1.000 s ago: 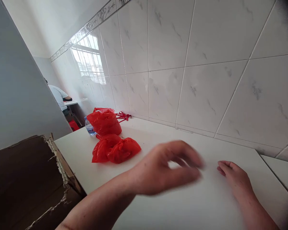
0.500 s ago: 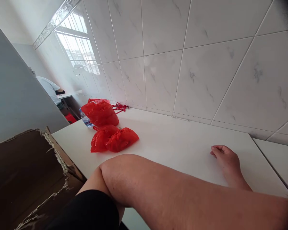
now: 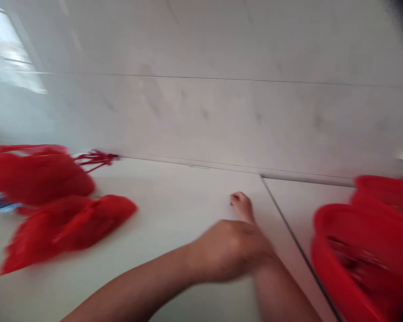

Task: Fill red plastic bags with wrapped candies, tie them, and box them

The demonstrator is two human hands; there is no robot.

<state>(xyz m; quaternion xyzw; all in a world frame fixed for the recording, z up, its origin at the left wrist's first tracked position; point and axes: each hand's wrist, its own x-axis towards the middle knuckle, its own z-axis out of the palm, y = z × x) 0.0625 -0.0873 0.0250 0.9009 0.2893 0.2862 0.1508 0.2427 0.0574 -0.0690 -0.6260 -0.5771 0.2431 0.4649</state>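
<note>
My right hand [image 3: 242, 206] rests on the white tabletop [image 3: 174, 214] near the seam, its fingers curled in. Whatever it holds, if anything, is hidden. Across my right forearm [image 3: 275, 286] lies my left hand [image 3: 233, 250], blurred, its back toward me and its fingers out of sight. The two appear to touch there, though the blur hides the contact. Red plastic bags lie well to the left: a fuller bag [image 3: 43, 174] behind and a knotted bag [image 3: 74, 223] in front.
Two red mesh baskets [image 3: 332, 219] stand at the right, dark small items inside the nearer one. A bunch of red straps [image 3: 96, 157] lies by the tiled wall [image 3: 204, 120]. Part of a clear bottle [image 3: 2, 202] shows at the left edge. A dark seam [image 3: 289, 223] divides the tabletops.
The view has swung right, bringing the red baskets in and taking the cardboard box and distant person out. My left arm has drawn back, and its hand now shows over my right forearm.
</note>
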